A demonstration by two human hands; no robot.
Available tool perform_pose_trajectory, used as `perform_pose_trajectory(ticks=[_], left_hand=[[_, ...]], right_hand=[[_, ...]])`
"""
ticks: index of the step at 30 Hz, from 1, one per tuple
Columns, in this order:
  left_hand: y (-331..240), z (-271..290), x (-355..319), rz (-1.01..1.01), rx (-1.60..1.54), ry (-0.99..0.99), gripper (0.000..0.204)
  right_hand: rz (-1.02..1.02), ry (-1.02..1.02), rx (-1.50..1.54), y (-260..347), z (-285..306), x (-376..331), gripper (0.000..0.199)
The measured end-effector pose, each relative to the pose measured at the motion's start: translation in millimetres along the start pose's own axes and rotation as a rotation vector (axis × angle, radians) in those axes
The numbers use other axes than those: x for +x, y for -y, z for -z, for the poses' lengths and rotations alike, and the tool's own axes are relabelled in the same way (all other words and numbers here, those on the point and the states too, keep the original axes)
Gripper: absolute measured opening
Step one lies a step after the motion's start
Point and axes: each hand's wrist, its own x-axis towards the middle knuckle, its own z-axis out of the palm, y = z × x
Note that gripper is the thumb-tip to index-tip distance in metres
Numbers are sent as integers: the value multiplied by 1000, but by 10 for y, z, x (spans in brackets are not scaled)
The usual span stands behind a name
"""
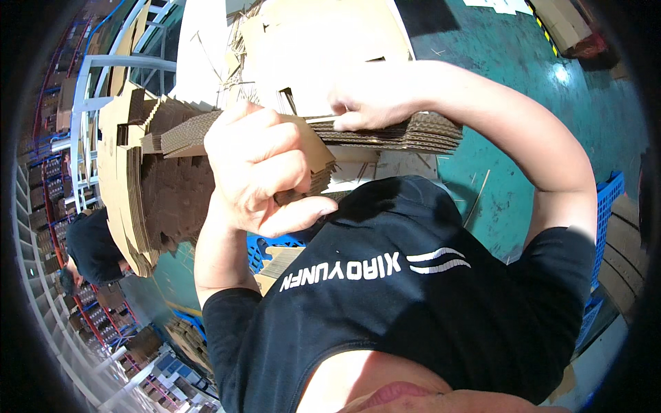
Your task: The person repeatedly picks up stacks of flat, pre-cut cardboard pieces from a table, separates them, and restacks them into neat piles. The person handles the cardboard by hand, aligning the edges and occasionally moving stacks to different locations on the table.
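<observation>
A stack of corrugated cardboard sheets lies across the table in front of my chest, its ribbed edges toward me. My right hand reaches over from the far side, with its fingers curled onto the edge of the upper sheets. In front of another bundle of cardboard sheets, my left hand has its fingers folded in and its thumb pointing right. What lies inside those fingers is hidden. Beneath both hands, a large brown cardboard sheet with small cut-outs is washed out by strong light.
At left stands a tall pile of cut cardboard with dark ribbed edges. Cardboard scraps litter the table's left part. Another person in dark clothing bends over at far left. A blue plastic crate sits at right on the green floor.
</observation>
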Motion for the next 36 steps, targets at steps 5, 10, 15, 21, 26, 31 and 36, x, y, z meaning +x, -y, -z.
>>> perform_pose_trajectory(ticks=[5, 10, 15, 21, 26, 31, 36], left_hand=[[-55, -9, -18, -13, 8, -16, 44], [-27, 8, -11, -6, 9, -15, 42], [17, 8, -67, -21, -12, -24, 41], [101, 74, 27, -84, -109, 83, 42], [57, 85, 3, -77, -95, 82, 38], [31, 61, -20, -79, -77, 57, 38], [9, 76, -86, -71, -70, 34, 37]], right_hand=[[142, -362, -74, -186, -205, 115, 20], [-130, -582, -175, -374, 472, -353, 48], [370, -893, 598, 257, 9, -1026, 23], [-215, 60, 1518, 472, -1320, -479, 38], [96, -129, 2463, 492, -1589, 91, 32], [-101, -444, 1972, 567, -1650, 148, 16], [-65, -204, 1263, 332, -2058, -28, 32]])
